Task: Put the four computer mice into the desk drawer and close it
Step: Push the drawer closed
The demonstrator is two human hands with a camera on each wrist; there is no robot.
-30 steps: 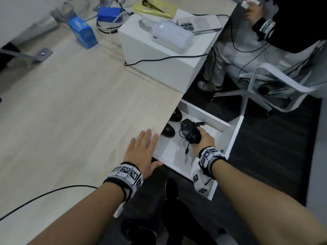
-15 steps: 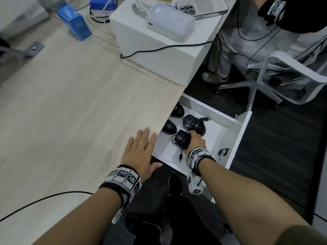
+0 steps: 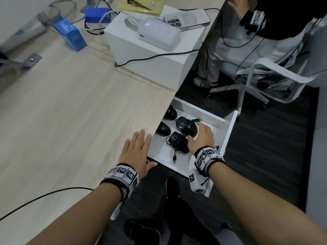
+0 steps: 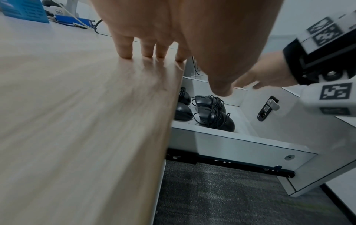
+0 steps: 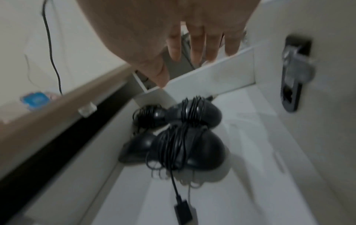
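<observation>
- No readable words, brands or numbers anywhere.
- Black-and-white square code markers on left wristband (image 3: 122, 172), beside the desk (image 3: 70, 112) edge; patterns only, no letters.
- Same kind of markers on right wristband (image 3: 206, 156) and its hanging block, above the drawer (image 3: 228, 133); in the left wrist view also patterns only.
- Similar marker on another person's sleeve band (image 3: 257, 16), far beyond the desk edge.
- Print on blue box (image 3: 71, 35) at the far part of the desk too blurred to read.
- Small square code on black lock plate (image 4: 266, 108) inside the drawer front, unreadable.
</observation>
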